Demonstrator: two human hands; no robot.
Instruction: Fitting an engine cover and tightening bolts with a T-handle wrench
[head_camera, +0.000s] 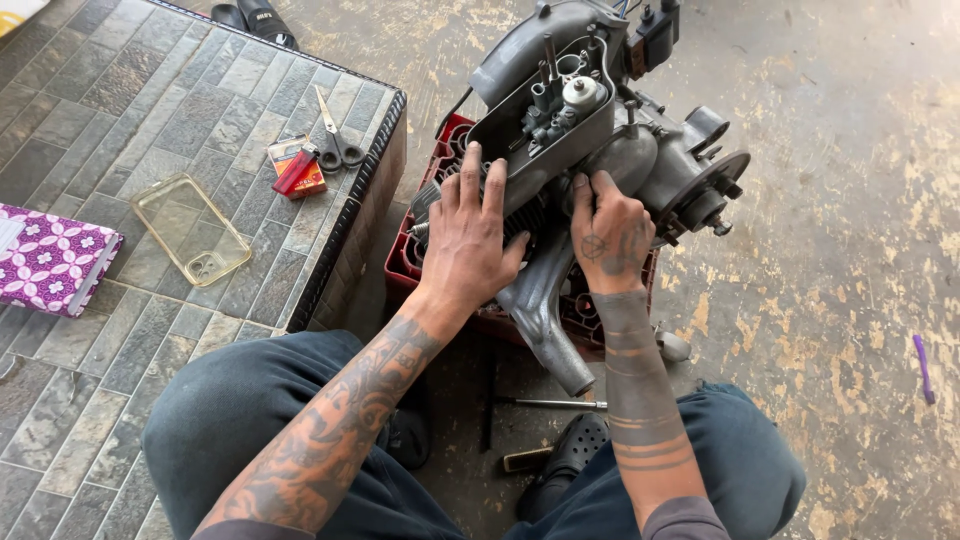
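Right, I'm looking down at a grey cast-metal engine (590, 150) sitting tilted on a red plastic crate (410, 255), straight ahead of my knees. It reads as heavy and rigid to me, all hard casting, nothing that would flex, and the surfaces look grimy, so I'd judge them slick under bare skin. My left hand (470, 240) lies flat on the finned cylinder side, fingers spread and loose, pressing rather than gripping anything. My right hand (610, 235) sits just beside it, fingers curled onto the casing below the open cover; whether they pinch a small part I cannot tell, the knuckles hide it. Above both hands the open housing shows studs and a small round white part (582, 92), and those look like the fragile bits, not places to grab. Safer holds, I reckon, are the thick body and the curved exhaust pipe (545, 315) that runs down toward me between my wrists. A round flywheel hub (705, 185) sticks out to the right of my right hand.

Below my hands, on the stained concrete, a thin metal rod (550, 404) lies by my black clog (570, 450). Off to the left of my left hand, on the tiled ledge (120, 110), lie scissors (335, 135), a red lighter (295, 170), a clear phone case (192, 228) and a purple flowered notebook (50, 260).
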